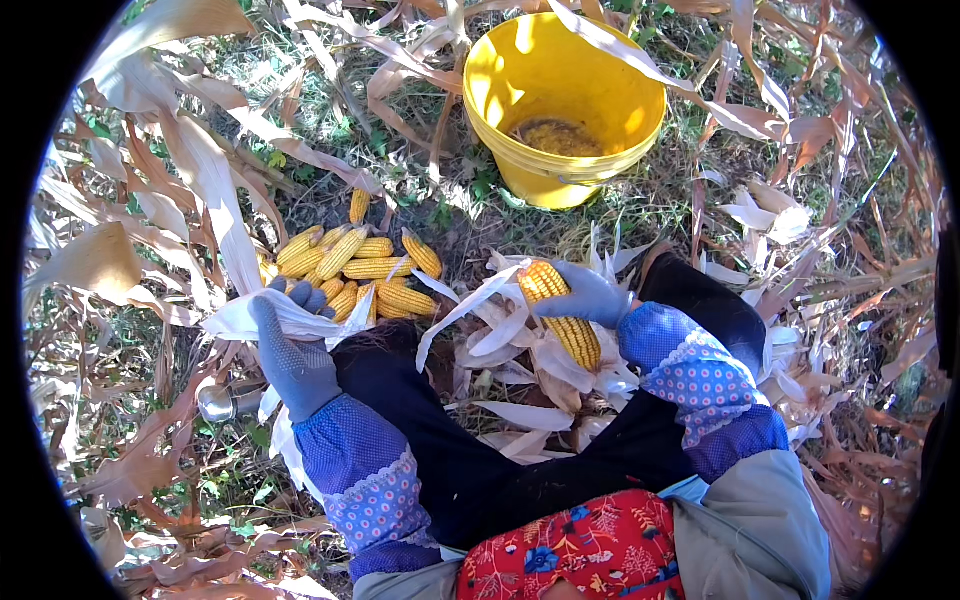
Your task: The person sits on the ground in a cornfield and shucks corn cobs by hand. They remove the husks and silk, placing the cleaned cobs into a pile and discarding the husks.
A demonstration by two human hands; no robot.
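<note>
My right hand (583,295), in a grey glove, grips a husked yellow corn ear (574,341) around its middle, above my bent legs. A strip of pale dry husk (476,304) hangs beside the ear's upper end. On the other side, my left hand (296,367), gloved too, pinches a loose dry corn husk (262,319) between thumb and fingers. Just beyond it lies a pile of bare yellow corn ears (375,268) on the ground, partly hidden by that husk and hand.
A yellow plastic bucket (517,161) stands ahead, with some debris at its bottom. Discarded husks (517,420) lie between my legs. A shiny metal object (216,403) sits left of my left forearm. Dry corn stalks and leaves (202,187) surround me.
</note>
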